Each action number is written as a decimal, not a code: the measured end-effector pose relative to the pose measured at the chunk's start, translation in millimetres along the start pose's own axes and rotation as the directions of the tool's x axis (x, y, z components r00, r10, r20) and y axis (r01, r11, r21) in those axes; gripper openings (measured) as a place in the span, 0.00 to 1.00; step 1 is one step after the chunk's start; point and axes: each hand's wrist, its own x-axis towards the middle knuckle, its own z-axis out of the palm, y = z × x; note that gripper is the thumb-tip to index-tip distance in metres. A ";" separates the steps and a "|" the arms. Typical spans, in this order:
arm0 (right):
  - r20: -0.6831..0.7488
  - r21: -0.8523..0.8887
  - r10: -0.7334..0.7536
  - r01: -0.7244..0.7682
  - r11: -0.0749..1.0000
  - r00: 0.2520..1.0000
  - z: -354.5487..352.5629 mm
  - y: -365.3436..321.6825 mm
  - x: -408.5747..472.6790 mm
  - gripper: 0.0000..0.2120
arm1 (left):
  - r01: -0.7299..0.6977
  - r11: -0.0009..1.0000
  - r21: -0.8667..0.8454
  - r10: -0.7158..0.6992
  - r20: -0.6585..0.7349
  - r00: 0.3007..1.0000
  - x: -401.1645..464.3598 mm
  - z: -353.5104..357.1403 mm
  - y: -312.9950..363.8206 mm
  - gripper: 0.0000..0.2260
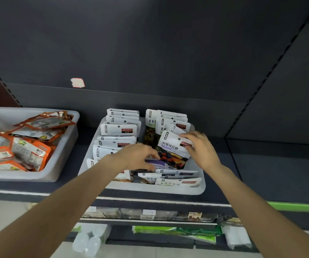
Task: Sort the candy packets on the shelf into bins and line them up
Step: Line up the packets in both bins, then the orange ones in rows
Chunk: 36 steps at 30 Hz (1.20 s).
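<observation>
In the centre of the frame a white bin (pixel 170 189) stands on the dark shelf (pixel 252 175). It holds white candy packets (pixel 118 129) in two rows. The right hand (pixel 200 149) pinches the upper right corner of a berry packet (pixel 174 148), which leans tilted in the right row. The left hand (pixel 138 157) lies with curled fingers on a purple packet (pixel 156 162) low in the bin; I cannot tell whether it grips this packet or only presses it.

To do this step well, I judge that the left hand should keep a gap open in the row while the right hand sets the berry packet upright, its front facing forward like the left row. At the left of the frame a second bin (pixel 64 164) holds orange packets (pixel 29 153) in a loose heap.
</observation>
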 end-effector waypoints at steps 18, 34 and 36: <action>0.013 0.079 0.007 -0.008 0.997 1.000 3.1 0.3 -18.1 0.20 | 0.013 0.989 0.146 -0.024 0.069 0.997 6.3 15.4 19.9 0.23; 0.003 0.245 0.207 -0.202 0.948 0.978 -14.8 -2.8 -0.2 0.15 | 0.050 0.959 0.278 0.014 -0.225 0.974 21.4 -8.1 35.8 0.11; -0.034 0.287 0.186 -0.169 0.943 0.982 -20.4 -2.5 7.4 0.13 | 0.055 0.973 0.224 0.024 -0.336 0.942 27.3 -16.5 38.2 0.10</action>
